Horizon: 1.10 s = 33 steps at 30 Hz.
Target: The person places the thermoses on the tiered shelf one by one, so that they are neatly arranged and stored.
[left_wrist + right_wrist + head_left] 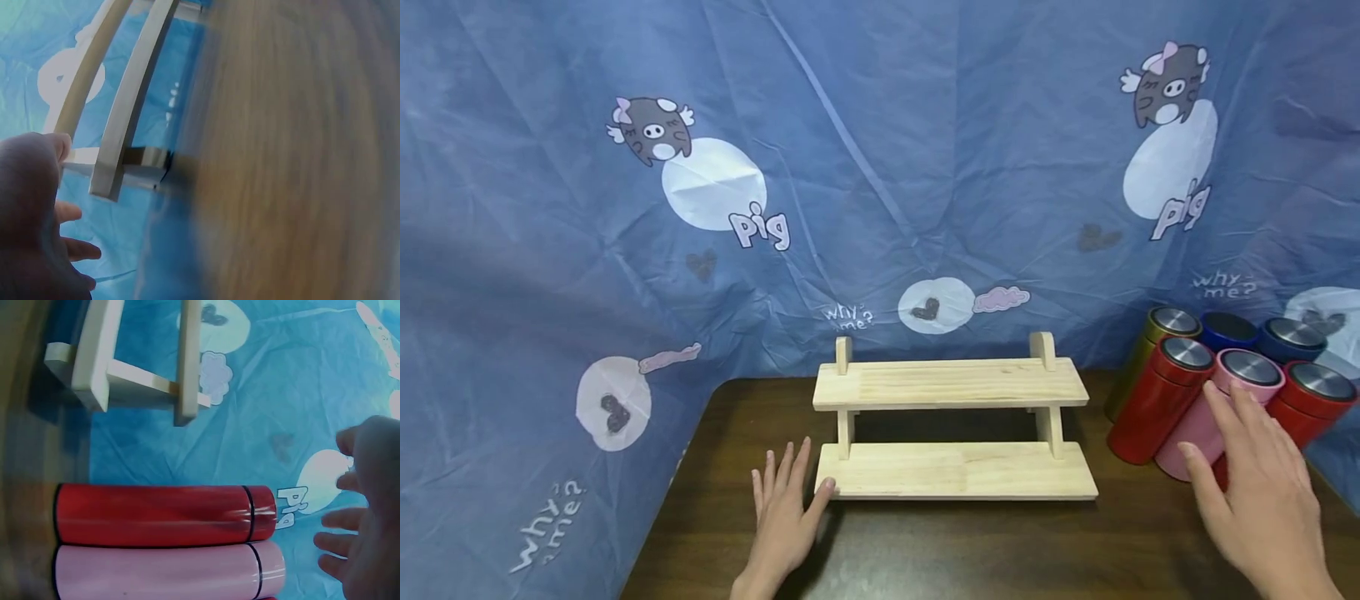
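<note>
A two-tier pale wooden rack [955, 471] stands on the brown table. The left hand [786, 521] is at its left end, fingers spread, thumb by the lower shelf's front corner; whether it touches is unclear. In the left wrist view that hand [37, 206] is beside the rack [119, 125]. The right hand [1262, 492] is spread in front of the pink bottle [1195, 425] and holds nothing. The right wrist view shows a gap between the right hand [375, 519] and the caps of the red bottle [156, 514] and pink bottle [156, 572].
Behind and beside the pink bottle stand a green-gold bottle [1138, 358], blue bottles [1228, 331] and another red bottle [1303, 408], right of the rack. A blue cloth [865, 167] with pig prints hangs behind the table [925, 550].
</note>
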Available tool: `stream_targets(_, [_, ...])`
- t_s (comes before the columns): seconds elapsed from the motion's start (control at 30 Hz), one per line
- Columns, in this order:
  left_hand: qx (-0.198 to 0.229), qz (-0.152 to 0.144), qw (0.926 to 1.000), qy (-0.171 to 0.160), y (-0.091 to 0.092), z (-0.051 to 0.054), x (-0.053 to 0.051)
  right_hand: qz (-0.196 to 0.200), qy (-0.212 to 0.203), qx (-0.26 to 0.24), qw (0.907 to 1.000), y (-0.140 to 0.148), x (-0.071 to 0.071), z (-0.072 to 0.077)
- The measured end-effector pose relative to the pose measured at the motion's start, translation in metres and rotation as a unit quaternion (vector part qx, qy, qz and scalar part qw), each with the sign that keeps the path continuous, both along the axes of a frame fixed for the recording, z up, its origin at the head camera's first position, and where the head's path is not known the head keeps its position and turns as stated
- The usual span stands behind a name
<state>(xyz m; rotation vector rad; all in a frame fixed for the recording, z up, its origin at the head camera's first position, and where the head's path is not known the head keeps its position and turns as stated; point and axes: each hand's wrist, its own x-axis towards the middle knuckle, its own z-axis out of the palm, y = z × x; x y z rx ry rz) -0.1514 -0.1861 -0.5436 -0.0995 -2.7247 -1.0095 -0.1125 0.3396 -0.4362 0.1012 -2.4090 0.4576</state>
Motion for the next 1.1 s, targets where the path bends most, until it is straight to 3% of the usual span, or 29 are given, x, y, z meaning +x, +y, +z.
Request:
stream_targets(0.03, [0.007, 0.000, 0.9999, 0.015, 0.001, -0.005, -0.002, -0.008, 0.010, -0.009, 0.9999, 0.000, 0.000, 0.003])
stream_targets(0.17, [0.039, -0.006, 0.9988, 0.029, 0.005, -0.012, -0.005, -0.036, 0.055, -0.040, 0.9970, 0.001, -0.002, 0.016])
stream_targets(0.5, [0.116, 0.002, 0.9932, -0.001, 0.015, -0.016, -0.013, -0.033, 0.134, -0.110, 0.9843, 0.013, -0.019, 0.044])
stream_targets(0.73, [0.136, 0.006, 0.9907, -0.005, 0.017, -0.023, -0.013, -0.051, 0.130, -0.194, 0.9711, 0.020, -0.029, 0.054])
stream_targets(1.0, [0.138, 0.009, 0.9904, 0.003, 0.016, -0.026, -0.013, -0.105, 0.107, -0.308, 0.9395, 0.023, -0.033, 0.047])
stream_targets(1.1, [0.134, 0.006, 0.9909, 0.012, 0.018, -0.027, -0.015, -0.123, 0.114, -0.315, 0.9341, 0.028, -0.035, 0.045])
